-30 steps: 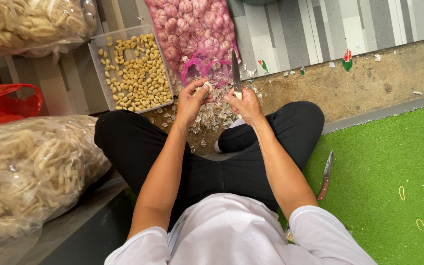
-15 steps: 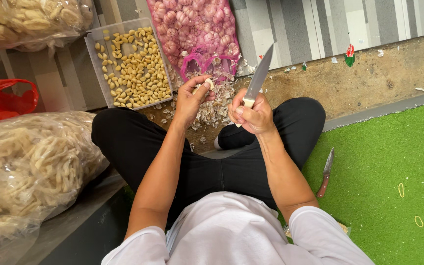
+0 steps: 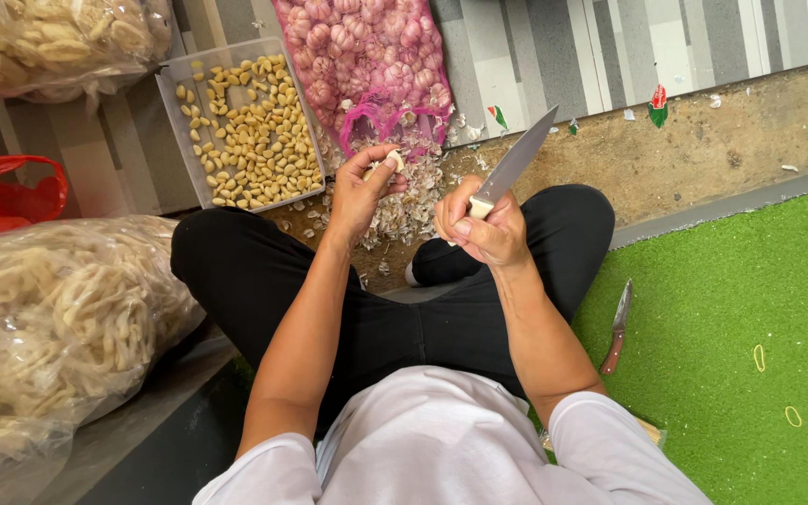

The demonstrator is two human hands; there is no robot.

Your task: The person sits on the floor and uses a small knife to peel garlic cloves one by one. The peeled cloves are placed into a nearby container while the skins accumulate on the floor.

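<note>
Two hands are up in front of my view, each busy with its own half of the job. My left hand (image 3: 359,192) has its fingers pinched around a single garlic clove (image 3: 393,161), lifted at about eleven o'clock from my lap so its skin can drop onto the heap of peelings (image 3: 404,210) on the floor below. My right hand (image 3: 483,229) has its fingers wrapped tight on the pale handle of a knife (image 3: 514,164), blade tilted up toward one o'clock, I judge to keep the edge away from the other hand.

The clear tray (image 3: 175,122) of peeled cloves sits at ten o'clock, near the left hand, handy for dropping. The pink net sack (image 3: 367,56) of garlic bulbs lies at twelve o'clock, just beyond the peelings. A second knife (image 3: 616,327) rests at three o'clock on the green turf mat (image 3: 750,281), well apart. A big clear bag (image 3: 49,327) of pale strips lies at eight o'clock.
</note>
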